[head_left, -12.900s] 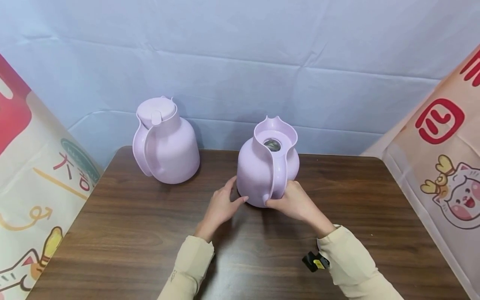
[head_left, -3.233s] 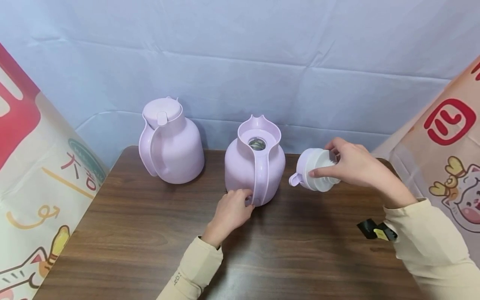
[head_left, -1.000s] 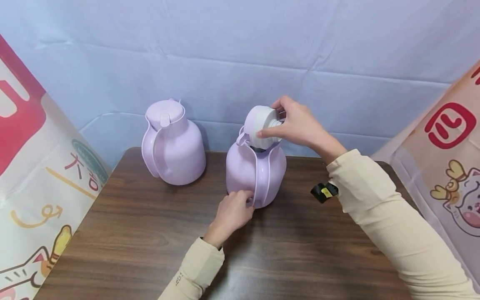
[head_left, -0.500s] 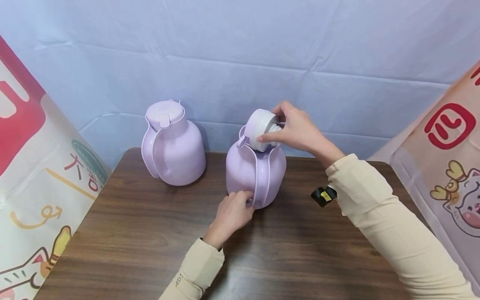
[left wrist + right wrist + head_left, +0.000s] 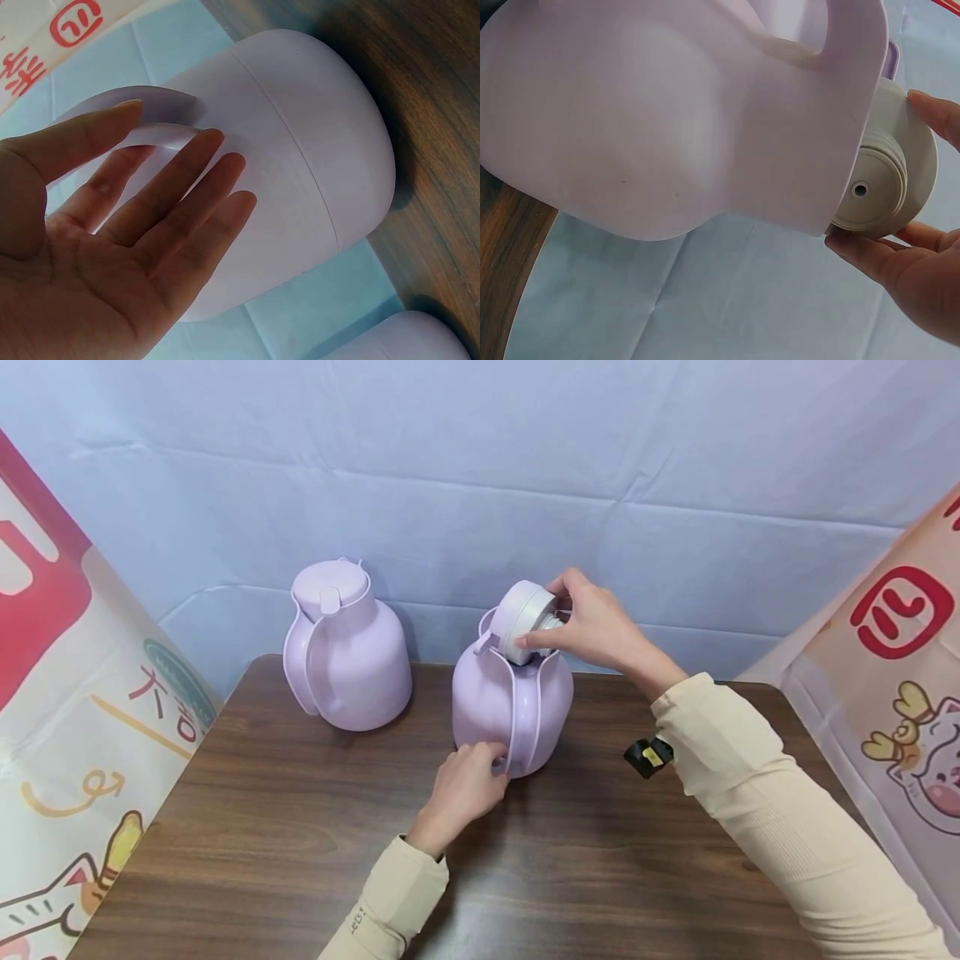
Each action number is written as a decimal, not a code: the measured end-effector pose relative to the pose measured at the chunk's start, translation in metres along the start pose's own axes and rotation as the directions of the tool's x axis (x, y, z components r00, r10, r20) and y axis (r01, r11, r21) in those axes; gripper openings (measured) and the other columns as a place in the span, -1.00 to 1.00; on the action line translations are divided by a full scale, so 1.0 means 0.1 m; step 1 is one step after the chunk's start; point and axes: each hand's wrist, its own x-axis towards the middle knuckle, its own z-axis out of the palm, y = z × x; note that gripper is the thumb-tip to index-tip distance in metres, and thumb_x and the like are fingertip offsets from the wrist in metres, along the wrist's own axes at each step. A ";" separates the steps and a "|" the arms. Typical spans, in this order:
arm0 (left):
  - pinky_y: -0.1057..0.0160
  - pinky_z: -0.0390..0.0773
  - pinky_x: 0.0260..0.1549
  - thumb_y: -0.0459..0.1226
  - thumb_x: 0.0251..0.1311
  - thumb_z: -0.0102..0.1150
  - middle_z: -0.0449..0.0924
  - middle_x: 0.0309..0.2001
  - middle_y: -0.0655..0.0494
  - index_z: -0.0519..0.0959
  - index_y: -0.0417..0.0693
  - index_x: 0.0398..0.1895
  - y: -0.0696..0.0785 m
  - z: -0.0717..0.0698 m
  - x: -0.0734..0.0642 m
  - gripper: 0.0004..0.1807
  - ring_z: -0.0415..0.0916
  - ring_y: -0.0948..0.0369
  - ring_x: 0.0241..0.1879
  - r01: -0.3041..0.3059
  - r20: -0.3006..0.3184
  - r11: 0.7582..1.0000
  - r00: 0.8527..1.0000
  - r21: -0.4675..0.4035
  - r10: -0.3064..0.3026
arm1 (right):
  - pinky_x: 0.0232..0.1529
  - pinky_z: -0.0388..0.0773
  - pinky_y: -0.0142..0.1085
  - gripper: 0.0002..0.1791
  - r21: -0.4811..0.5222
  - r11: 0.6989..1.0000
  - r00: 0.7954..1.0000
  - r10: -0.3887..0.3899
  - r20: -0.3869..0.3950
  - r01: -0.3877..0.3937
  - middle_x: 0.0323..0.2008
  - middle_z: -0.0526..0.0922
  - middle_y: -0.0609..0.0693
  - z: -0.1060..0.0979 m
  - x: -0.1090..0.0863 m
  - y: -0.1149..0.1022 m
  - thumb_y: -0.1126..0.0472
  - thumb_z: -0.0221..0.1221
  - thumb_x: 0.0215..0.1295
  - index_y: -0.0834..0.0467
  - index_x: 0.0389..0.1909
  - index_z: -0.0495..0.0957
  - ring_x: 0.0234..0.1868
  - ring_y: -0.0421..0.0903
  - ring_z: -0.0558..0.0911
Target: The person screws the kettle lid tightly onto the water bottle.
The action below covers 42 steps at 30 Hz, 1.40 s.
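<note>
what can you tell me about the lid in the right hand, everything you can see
The lid is round and looks plastic, with a lilac top, a whitish underside and a lilac tab at its edge. A ridged plug sticks out from the underside, with a small dark hole in its end. It is tilted, top facing left, at the mouth of the lilac jug and not seated. The fingers of the right hand grip it; whether it touches the jug is unclear.

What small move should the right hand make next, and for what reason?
I would probably tilt the lid level, so its threaded plug points down into the open lilac jug. The right hand holds the lid on a slant at the jug's top, with the plug facing mostly sideways.
</note>
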 end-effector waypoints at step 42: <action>0.11 0.44 -0.52 -0.31 -0.03 0.23 0.64 -0.33 0.06 0.64 0.02 -0.27 -0.01 -0.02 0.01 -0.80 0.55 0.01 -0.43 0.028 0.016 1.000 0.999 -0.006 -0.028 | -0.08 0.32 -0.05 -0.15 -0.147 0.987 0.987 -0.038 0.155 0.061 -0.09 0.45 0.24 -0.12 -0.01 -0.15 0.10 0.29 0.00 0.28 0.27 0.09 -0.11 0.10 0.45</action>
